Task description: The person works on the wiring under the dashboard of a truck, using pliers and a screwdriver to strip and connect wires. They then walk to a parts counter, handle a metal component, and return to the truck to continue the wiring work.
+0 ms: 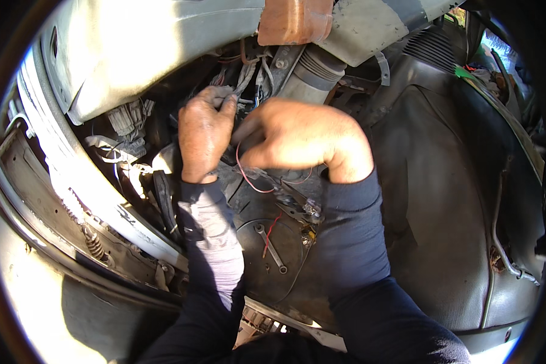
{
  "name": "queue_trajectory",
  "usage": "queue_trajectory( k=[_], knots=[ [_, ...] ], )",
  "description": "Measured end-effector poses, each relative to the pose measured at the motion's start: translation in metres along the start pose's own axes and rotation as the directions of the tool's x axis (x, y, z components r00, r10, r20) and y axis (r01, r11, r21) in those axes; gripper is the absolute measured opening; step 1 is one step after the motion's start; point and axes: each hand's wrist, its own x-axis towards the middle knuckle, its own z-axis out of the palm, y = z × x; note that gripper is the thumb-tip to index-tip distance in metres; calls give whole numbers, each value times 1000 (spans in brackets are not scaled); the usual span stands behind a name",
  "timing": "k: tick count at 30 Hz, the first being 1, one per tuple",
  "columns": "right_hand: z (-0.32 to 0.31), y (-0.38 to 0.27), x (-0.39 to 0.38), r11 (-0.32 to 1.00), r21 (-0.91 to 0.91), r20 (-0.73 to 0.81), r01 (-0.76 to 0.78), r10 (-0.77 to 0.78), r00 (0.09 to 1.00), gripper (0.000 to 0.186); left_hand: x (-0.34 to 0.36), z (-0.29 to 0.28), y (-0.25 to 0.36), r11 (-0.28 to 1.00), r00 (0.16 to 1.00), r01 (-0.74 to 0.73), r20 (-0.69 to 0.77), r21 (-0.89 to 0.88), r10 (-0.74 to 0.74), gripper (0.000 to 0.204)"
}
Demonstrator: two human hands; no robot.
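Observation:
My left hand [205, 130] is closed, thumb against fingers, on a grey wire bundle [246, 77] that hangs from under the dashboard. Just to its right, my right hand [303, 134] is bent inward at the wrist, its fingertips smeared by motion and partly in shadow. A thin pink wire [249, 180] loops down beside the right hand; whether the fingers hold it I cannot tell. Below the hands, on the dark floor mat, lie a combination wrench [271, 249], a short red wire [272, 230] and a pliers-like tool [297, 209] partly hidden by my right sleeve.
Wire connectors [127, 121] dangle at the left beside the white door frame [97, 188]. A grey steering column cover [318, 67] stands above the hands. To the right rises a large black engine cover [437, 212] with a bent metal rod [500, 224].

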Motion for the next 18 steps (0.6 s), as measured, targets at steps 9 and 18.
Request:
queue_trajectory(
  k=[9, 18],
  knots=[
    [22, 49, 23, 957, 1, -562, -292, 242, 791, 31, -10, 12, 15, 945, 961, 50, 243, 325, -134, 41],
    [34, 52, 34, 934, -5, -596, -357, 284, 751, 32, -3, 20, -9, 995, 983, 53, 180, -80, -37, 25]
  ],
)
